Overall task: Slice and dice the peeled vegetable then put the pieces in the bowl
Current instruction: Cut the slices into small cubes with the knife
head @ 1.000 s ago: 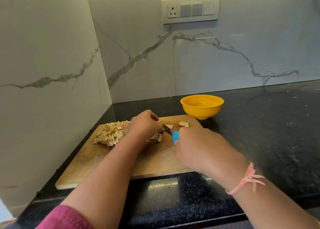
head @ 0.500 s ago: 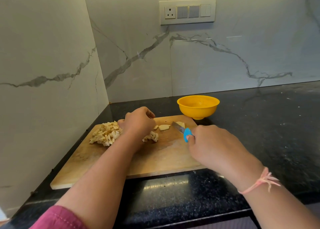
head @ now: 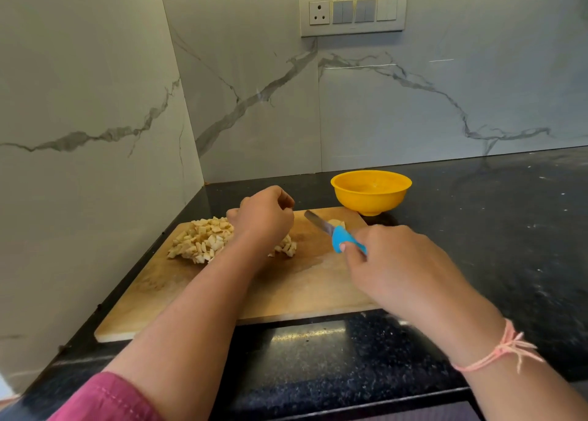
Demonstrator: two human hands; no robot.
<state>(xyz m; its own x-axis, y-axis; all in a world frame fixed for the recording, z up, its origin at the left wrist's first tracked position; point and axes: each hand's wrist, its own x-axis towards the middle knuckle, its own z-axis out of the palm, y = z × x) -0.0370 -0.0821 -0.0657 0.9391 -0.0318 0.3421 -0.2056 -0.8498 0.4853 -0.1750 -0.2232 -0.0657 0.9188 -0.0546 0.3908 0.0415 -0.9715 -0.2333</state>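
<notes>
Right grip [head: 394,261] is closed round the blue handle of the knife [head: 332,233], which has drawn back from the cutting spot towards the right of the frame, its blade now beside one uncut slice [head: 336,222] at the far right corner of the board [head: 286,287]. Left grip [head: 264,217] has shifted over the diced pile [head: 203,239] at centre left, fingers curled (contents, if any, not discernible). Yellow bowl [head: 370,201], on the worktop [head: 477,245] just beyond the board, appears empty. Assessment: dicing nearly complete; one slice outstanding, transfer not begun.
</notes>
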